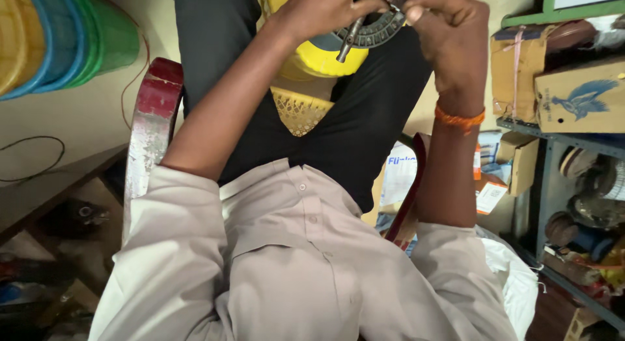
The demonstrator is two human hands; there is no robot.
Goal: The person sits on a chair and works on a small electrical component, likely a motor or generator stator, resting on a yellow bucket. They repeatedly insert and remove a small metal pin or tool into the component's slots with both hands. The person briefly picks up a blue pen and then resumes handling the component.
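Grey shirt (293,269) fills the bottom of the view, dark trousers above it. Up over the lap there's a round grey metal ring (376,27) with ribbed edges, sitting against a yellow plastic piece (322,57). Left hand (319,12) is curled shut around a thin metal tool (348,40) poking at the ring. Right hand (449,31), orange thread on the wrist, pinches the ring's edge, fingers bent. Cardboard boxes (573,97) on a shelf off to the right.

Single head view, steeply downward, close over lap (364,139).
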